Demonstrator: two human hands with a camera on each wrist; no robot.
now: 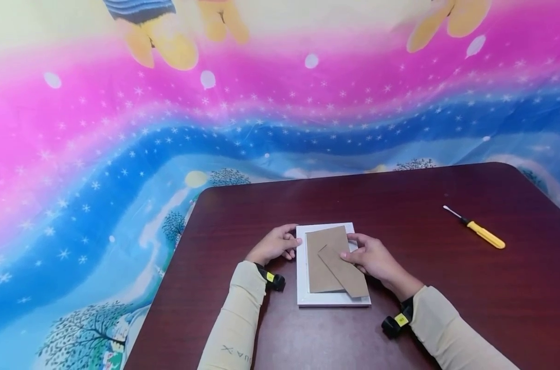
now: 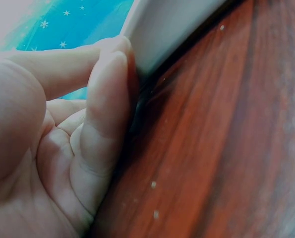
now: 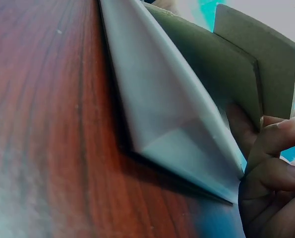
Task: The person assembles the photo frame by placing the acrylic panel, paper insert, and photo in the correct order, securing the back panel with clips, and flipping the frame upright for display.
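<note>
A white picture frame (image 1: 303, 277) lies face down on the table. Over its opening sits a brown backing board (image 1: 323, 280), which carries a slanted easel leg (image 1: 346, 272). My left hand (image 1: 272, 245) holds the frame's left edge near the far corner, thumb on the rim; its fingers (image 2: 105, 99) meet the white side in the left wrist view. On the right, my right hand (image 1: 374, 261) pinches the backing board by its edge, thumb near the leg. The right wrist view shows the board (image 3: 202, 54) tilted up above the frame's rim (image 3: 187, 84).
A screwdriver (image 1: 485, 235) with a yellow handle lies on the dark red-brown table (image 1: 400, 200), well to the right of the frame. Behind the table's far edge hangs a colourful printed cloth (image 1: 270, 139).
</note>
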